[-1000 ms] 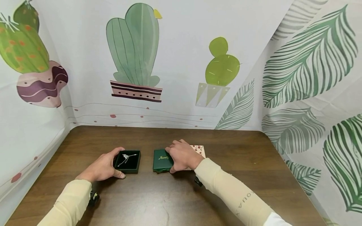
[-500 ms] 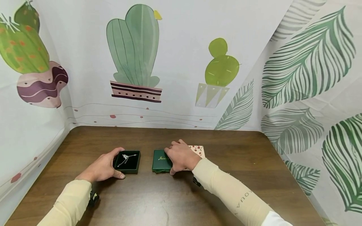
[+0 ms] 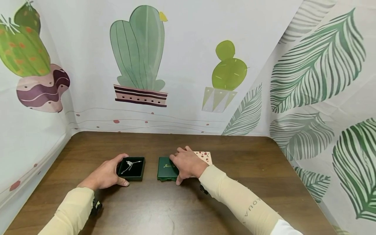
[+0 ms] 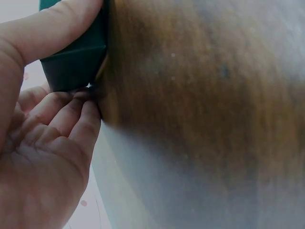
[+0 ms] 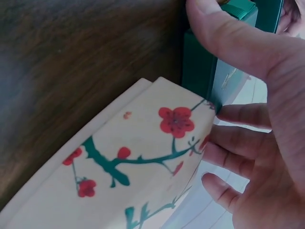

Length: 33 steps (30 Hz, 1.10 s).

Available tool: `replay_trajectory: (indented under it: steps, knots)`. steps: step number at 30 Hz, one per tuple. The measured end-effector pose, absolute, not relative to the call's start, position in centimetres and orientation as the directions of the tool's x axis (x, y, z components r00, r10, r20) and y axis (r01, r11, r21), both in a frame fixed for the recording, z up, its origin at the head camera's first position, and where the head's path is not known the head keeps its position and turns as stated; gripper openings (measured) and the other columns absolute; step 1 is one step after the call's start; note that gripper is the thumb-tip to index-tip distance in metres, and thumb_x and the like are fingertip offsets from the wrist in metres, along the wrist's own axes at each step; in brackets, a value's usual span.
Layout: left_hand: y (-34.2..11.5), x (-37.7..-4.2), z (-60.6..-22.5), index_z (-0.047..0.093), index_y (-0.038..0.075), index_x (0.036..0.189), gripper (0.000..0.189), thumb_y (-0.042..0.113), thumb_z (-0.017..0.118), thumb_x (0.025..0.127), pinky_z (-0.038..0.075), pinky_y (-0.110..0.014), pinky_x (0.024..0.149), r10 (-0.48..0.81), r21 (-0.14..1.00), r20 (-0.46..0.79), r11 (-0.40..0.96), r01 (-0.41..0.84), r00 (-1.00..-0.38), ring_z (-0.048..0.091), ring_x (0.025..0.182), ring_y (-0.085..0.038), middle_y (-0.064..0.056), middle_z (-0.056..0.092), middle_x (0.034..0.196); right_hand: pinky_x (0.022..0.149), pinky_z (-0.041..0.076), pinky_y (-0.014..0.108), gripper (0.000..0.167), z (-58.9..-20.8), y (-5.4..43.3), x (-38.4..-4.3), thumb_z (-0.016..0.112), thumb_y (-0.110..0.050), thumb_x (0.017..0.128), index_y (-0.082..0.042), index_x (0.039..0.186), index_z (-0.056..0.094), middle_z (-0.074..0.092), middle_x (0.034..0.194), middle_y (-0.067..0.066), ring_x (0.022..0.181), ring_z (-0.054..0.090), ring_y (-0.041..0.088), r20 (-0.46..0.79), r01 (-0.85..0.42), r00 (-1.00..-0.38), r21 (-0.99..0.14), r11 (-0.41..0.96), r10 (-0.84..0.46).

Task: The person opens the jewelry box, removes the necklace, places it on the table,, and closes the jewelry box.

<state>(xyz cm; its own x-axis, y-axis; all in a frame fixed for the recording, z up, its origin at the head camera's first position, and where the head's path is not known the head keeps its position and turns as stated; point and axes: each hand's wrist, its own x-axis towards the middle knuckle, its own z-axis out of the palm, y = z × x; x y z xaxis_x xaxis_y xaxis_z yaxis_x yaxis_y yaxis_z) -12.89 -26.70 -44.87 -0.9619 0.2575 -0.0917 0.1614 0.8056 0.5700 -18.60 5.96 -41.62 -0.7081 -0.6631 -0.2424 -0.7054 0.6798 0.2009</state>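
Observation:
In the head view a small dark green jewelry box (image 3: pixel 136 178) lies open on the wooden table, with a silver chain (image 3: pixel 129 165) on its black lining. My left hand (image 3: pixel 104 173) holds its left side, thumb at the front and fingers at the back. To the right lies a green piece with gold lettering and a ribbon bow, apparently a lid (image 3: pixel 164 166). My right hand (image 3: pixel 188 163) spans it, thumb near its front edge and fingers toward the back. Partly hidden under that hand and wrist is a cream case with red blossoms (image 5: pixel 143 138), close beside the green lid.
The brown table (image 3: pixel 241 169) has rounded far corners. Cloth hangings printed with cacti (image 3: pixel 147 55) and leaves (image 3: pixel 317 65) stand behind and at the sides. A dark wrist strap (image 3: pixel 96 206) shows under the left sleeve.
My right thumb has shifted slightly toward me along the lid's front. The head view has drifted a little. My left hand, the box and the chain stay as they were.

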Motion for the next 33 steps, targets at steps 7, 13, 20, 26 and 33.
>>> replay_trajectory:
  steps: [7,13,20,26,33]
  knots:
    - [-26.5,-12.9,-44.8,0.047,0.011,0.144,0.103,0.037,0.101,0.060,0.052,-0.049,0.090,0.258,0.575,-0.086,0.801,0.163,-0.962,0.062,0.095,-0.021,-0.004,0.071,0.106,0.096,0.040,0.036,0.101,-41.8,6.4,-18.7,0.088,-0.073,0.064,-0.020,0.144,0.056,0.069,0.135,-0.003,0.117,0.052,0.016,-0.240,-0.699,-0.712,0.156,0.698,-0.659]
    - [-26.5,-12.8,-44.8,0.047,0.010,0.143,0.102,0.036,0.101,0.060,0.052,-0.047,0.088,0.258,0.576,-0.089,0.802,0.162,-0.962,0.061,0.093,-0.021,-0.004,0.071,0.105,0.104,0.042,0.039,0.111,-41.3,6.7,-18.6,0.086,-0.075,0.066,-0.019,0.155,0.048,0.062,0.148,-0.001,0.131,0.052,0.019,-0.236,-0.703,-0.706,0.127,0.700,-0.667]
    - [-26.6,-12.9,-44.9,0.048,0.011,0.143,0.101,0.036,0.101,0.060,0.052,-0.046,0.087,0.263,0.578,-0.081,0.798,0.170,-0.961,0.061,0.091,-0.019,-0.003,0.071,0.103,0.123,0.038,0.043,0.112,-41.1,7.0,-18.4,0.078,-0.077,0.075,-0.016,0.160,0.040,0.049,0.161,0.004,0.148,0.045,0.024,-0.212,-0.705,-0.703,0.079,0.705,-0.679]
    - [-26.7,-12.9,-45.0,0.048,0.010,0.142,0.101,0.036,0.101,0.060,0.051,-0.044,0.086,0.265,0.579,-0.074,0.797,0.175,-0.961,0.061,0.091,-0.019,-0.002,0.071,0.102,0.130,0.027,0.040,0.106,-41.1,7.1,-18.2,0.065,-0.076,0.087,-0.014,0.165,0.029,0.035,0.170,0.009,0.159,0.032,0.028,-0.210,-0.703,-0.701,0.046,0.710,-0.681]
    - [-26.6,-12.9,-44.8,0.047,0.010,0.143,0.102,0.035,0.101,0.060,0.052,-0.045,0.088,0.260,0.580,-0.081,0.797,0.166,-0.962,0.062,0.091,-0.019,-0.004,0.071,0.102,0.131,0.025,0.038,0.084,-41.0,7.0,-17.9,0.047,-0.063,0.104,-0.009,0.165,0.028,0.030,0.172,0.013,0.161,0.027,0.030,-0.178,-0.737,-0.667,0.021,0.675,-0.723]
